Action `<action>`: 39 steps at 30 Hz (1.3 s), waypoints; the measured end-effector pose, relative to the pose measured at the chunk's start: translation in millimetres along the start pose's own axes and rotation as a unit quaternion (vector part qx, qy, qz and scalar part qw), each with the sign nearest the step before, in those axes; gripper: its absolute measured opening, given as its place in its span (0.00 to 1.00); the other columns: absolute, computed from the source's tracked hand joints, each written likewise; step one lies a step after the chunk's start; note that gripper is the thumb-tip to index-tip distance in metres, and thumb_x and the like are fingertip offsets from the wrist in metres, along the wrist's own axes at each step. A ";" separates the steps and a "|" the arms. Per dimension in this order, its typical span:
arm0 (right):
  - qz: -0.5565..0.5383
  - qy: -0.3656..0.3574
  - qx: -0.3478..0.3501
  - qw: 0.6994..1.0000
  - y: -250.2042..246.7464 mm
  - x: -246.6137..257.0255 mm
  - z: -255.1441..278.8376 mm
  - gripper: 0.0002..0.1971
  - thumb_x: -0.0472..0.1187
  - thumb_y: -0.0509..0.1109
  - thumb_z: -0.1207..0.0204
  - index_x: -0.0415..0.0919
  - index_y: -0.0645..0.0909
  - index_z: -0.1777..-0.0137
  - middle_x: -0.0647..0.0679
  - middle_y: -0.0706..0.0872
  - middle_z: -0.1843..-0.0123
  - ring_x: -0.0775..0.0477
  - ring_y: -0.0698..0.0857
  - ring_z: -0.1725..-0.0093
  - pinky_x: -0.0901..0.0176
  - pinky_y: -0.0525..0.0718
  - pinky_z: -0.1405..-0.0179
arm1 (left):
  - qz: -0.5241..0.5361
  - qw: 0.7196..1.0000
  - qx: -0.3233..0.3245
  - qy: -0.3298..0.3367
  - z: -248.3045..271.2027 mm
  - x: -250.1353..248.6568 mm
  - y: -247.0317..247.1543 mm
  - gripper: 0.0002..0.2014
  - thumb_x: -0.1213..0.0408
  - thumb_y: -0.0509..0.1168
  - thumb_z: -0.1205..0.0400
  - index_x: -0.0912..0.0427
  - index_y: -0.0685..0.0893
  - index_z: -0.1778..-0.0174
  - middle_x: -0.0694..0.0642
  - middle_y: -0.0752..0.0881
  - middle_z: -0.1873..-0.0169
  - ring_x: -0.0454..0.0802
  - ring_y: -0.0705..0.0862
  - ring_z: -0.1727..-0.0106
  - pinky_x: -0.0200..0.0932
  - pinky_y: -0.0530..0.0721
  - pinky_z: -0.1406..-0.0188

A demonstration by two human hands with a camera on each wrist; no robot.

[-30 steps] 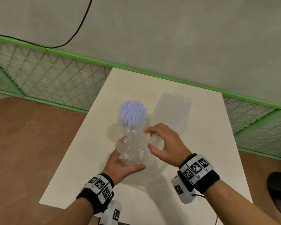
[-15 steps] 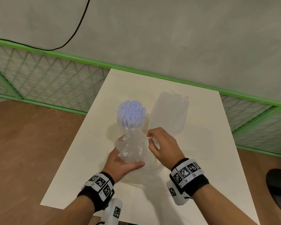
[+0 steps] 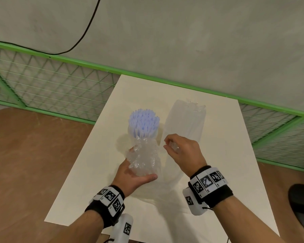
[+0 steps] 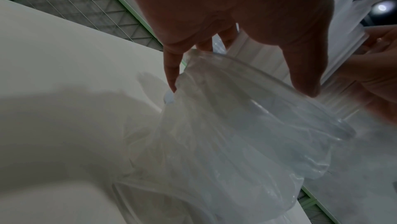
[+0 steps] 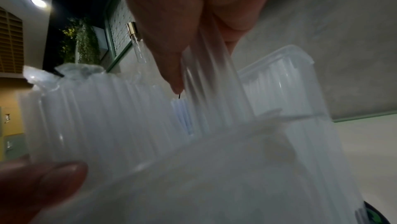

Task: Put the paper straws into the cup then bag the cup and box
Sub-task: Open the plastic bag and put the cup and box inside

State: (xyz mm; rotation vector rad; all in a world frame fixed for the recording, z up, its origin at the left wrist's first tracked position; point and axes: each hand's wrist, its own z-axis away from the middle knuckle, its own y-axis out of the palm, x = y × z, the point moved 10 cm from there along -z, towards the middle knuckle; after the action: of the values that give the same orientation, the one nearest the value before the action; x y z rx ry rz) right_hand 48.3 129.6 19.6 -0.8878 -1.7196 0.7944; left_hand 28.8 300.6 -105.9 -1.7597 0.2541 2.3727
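A bunch of pale blue paper straws (image 3: 144,122) stands upright in a clear cup on the white table (image 3: 88,181). A crumpled clear plastic bag (image 3: 143,156) is gathered round the cup below the straw tops. My left hand (image 3: 132,174) grips the bag and cup from the near side; its fingers (image 4: 300,68) lie over the cup rim (image 4: 268,75). My right hand (image 3: 167,145) pinches a strip of the bag's plastic (image 5: 206,68) just right of the straws. A tall clear box (image 3: 185,123) stands behind that hand, and it is also in the right wrist view (image 5: 283,81).
A green mesh fence (image 3: 60,88) runs behind and left of the table, with a grey wall and a black cable (image 3: 84,32) above it. Brown floor lies to the left. A dark object (image 3: 302,204) sits on the floor at the right edge.
My right hand's fingers have drawn together from a spread hold beside the bag into a pinch on its plastic. The left hand, straws and box have stayed in place.
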 end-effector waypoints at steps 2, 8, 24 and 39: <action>-0.023 -0.003 0.026 0.999 1.4 1.9 -2.6 0.10 0.40 0.75 0.24 0.46 0.84 0.43 0.55 0.89 0.54 0.53 0.88 0.58 0.65 0.82 0.55 | 0.006 1.000 0.000 -0.002 0.4 -0.1 0.7 0.47 0.64 0.89 0.42 0.51 0.76 0.26 0.52 0.87 0.36 0.45 0.86 0.35 0.50 0.81 0.28; -0.037 -0.065 0.134 0.988 23.8 20.9 -8.0 0.20 0.40 0.73 0.21 0.52 0.80 0.29 0.56 0.86 0.34 0.55 0.85 0.44 0.68 0.78 0.41 | 0.010 1.000 -0.001 0.010 -0.1 -3.7 0.4 0.47 0.62 0.88 0.43 0.52 0.77 0.27 0.54 0.88 0.37 0.49 0.86 0.35 0.56 0.81 0.29; -0.049 -0.021 0.039 0.998 -12.6 1.8 -9.5 0.09 0.39 0.72 0.20 0.43 0.82 0.41 0.56 0.88 0.50 0.55 0.85 0.57 0.80 0.74 0.56 | 0.014 1.000 -0.002 0.005 0.1 -5.0 1.7 0.44 0.69 0.87 0.41 0.53 0.77 0.28 0.51 0.90 0.42 0.44 0.88 0.40 0.31 0.85 0.43; -0.167 -0.029 -0.237 0.957 -231.5 15.7 -56.7 0.09 0.38 0.78 0.25 0.38 0.87 0.46 0.55 0.92 0.57 0.52 0.91 0.55 0.57 0.87 0.50 | -0.002 1.000 -0.008 0.002 0.2 -5.8 0.5 0.44 0.68 0.88 0.40 0.51 0.77 0.28 0.49 0.90 0.42 0.41 0.88 0.41 0.42 0.84 0.35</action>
State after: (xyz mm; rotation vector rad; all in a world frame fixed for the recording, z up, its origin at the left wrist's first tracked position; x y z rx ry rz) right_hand 54.1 29.6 236.4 -0.8544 -2.0853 0.1826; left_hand 30.2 299.9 -100.3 -1.7704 0.2325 2.3740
